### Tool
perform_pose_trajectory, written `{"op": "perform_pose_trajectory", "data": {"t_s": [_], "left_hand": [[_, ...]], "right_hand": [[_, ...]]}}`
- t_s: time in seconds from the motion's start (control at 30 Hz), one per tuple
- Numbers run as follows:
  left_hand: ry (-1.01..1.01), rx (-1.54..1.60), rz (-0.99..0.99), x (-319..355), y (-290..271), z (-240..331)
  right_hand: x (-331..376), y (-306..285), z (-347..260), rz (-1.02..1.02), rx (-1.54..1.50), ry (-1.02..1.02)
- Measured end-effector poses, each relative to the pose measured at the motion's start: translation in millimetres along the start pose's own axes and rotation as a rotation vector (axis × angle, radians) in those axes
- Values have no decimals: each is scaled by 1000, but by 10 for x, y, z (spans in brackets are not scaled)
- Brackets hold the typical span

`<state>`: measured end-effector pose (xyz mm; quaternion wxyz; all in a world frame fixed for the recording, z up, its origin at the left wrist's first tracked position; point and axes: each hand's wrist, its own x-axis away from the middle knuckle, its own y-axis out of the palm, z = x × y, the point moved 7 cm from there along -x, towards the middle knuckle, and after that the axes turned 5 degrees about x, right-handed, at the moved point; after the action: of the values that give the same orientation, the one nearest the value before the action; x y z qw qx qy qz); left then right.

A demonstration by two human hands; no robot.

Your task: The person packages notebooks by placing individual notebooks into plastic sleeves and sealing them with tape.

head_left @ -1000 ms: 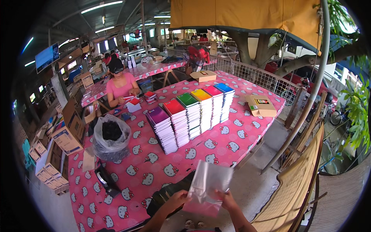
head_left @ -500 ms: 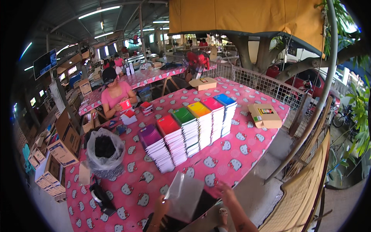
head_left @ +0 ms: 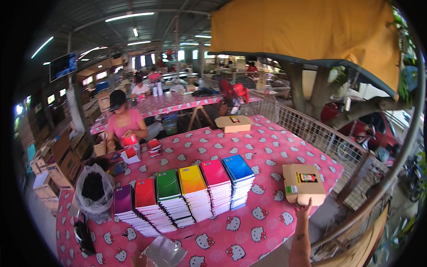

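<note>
At the lower edge, my left hand (head_left: 139,259) is partly cut off and closed on a clear plastic sleeve (head_left: 165,252), which lies over the near side of the table. My right arm stretches out to the right, and my right hand (head_left: 303,206) grips the near edge of a brown cardboard box (head_left: 290,178) with a dark printed label; some of its fingers are hidden against the box. Between my hands and farther back stand several stacks of spiral notebooks, with purple (head_left: 123,199), red (head_left: 145,193), green (head_left: 168,184), yellow (head_left: 192,179), pink (head_left: 215,175) and blue (head_left: 240,167) covers.
A pink patterned cloth covers the table (head_left: 275,222). On its left are a plastic bag (head_left: 94,191) of black items and a black tape dispenser (head_left: 83,236). Another flat box (head_left: 235,124) lies at the back. Across the table a co-worker (head_left: 124,120) handles small red books. A wire fence (head_left: 307,127) borders the right.
My right hand has gone from beside the plastic sleeve out to the cardboard box. My left hand and the sleeve now sit lower in view. The view has shifted; the co-worker leans over the red books.
</note>
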<state>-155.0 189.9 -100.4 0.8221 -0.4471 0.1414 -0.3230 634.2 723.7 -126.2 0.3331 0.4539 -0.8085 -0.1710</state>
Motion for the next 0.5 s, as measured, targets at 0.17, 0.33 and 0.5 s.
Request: {"op": "perform_pose_trajectory", "data": {"t_s": [0.17,0.33,0.5], "left_hand": [[0,-24,117,304,-37,-180],[229,-307,-185,396,442,-359],[460,89,-186,1078,-387,478]], "right_hand": [[-512,387,244,-53,-119,46],[-922,473,-90,-10,-241,-63],[766,814,1709,-397,338,-236]]}}
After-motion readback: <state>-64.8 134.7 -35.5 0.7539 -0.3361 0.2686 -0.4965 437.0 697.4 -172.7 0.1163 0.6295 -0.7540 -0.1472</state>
